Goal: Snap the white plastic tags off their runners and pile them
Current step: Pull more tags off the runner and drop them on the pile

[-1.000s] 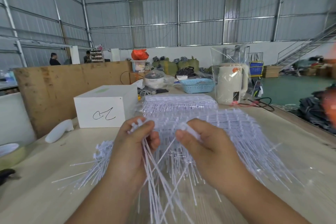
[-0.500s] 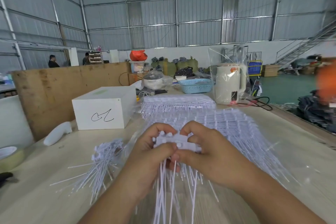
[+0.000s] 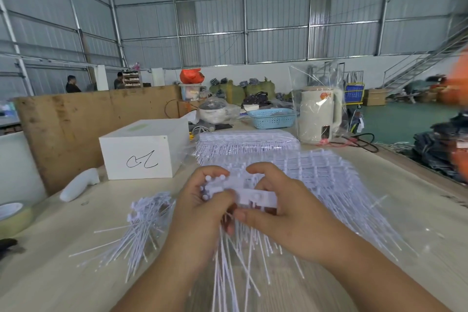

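Brought together since a second ago: left hand (image 3: 202,208) and right hand (image 3: 281,208), then apart at mid-frame, now pinching one bunch of white tags (image 3: 249,195) between them, heads squared into a block, tails hanging toward lower centre.

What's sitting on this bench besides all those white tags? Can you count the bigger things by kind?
White box: 1
Blue basket: 1
Cream kettle: 1
Tape roll: 1
White handle-shaped object: 1
Total: 5
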`<state>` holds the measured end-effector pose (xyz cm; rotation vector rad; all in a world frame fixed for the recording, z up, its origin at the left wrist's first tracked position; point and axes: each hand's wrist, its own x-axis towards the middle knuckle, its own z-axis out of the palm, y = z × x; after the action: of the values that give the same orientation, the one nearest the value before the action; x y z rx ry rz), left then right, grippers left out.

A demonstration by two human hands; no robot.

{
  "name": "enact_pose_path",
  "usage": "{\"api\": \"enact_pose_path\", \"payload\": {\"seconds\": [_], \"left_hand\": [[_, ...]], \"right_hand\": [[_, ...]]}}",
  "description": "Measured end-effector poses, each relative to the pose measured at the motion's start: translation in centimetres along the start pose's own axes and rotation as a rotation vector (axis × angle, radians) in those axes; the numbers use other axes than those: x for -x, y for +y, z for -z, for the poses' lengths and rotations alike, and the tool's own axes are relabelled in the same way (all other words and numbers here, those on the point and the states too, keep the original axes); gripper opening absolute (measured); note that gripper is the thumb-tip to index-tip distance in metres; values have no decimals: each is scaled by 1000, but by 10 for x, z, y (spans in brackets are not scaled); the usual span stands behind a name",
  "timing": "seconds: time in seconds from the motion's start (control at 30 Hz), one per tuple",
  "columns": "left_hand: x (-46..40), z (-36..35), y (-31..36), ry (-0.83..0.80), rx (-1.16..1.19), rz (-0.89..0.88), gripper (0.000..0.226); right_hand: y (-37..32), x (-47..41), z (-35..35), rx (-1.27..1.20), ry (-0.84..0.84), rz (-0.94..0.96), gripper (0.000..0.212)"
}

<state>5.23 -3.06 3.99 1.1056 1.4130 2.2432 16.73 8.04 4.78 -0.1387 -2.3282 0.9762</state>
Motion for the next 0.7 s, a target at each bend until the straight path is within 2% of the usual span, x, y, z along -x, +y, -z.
{"api": "enact_pose_path", "payload": {"seconds": [0.1, 0.27, 0.4, 0.57, 0.7], "left_hand": [[-6, 7, 0, 64, -14, 0, 25], [-6, 11, -2, -30, -79, 104, 29], [-6, 13, 2, -102, -46, 183, 23], [-4, 9, 6, -26, -25, 132, 27], [-3, 4, 9, 60, 66, 109, 26]], "right_hand": [[3, -1, 4, -56, 7, -52, 14], [3, 0, 2, -103, -89, -70, 29], [0, 0, -1, -151, -149, -49, 26], [-1, 1, -6, -89, -28, 15, 22], [-2, 1, -21, 34, 144, 42, 27]]}}
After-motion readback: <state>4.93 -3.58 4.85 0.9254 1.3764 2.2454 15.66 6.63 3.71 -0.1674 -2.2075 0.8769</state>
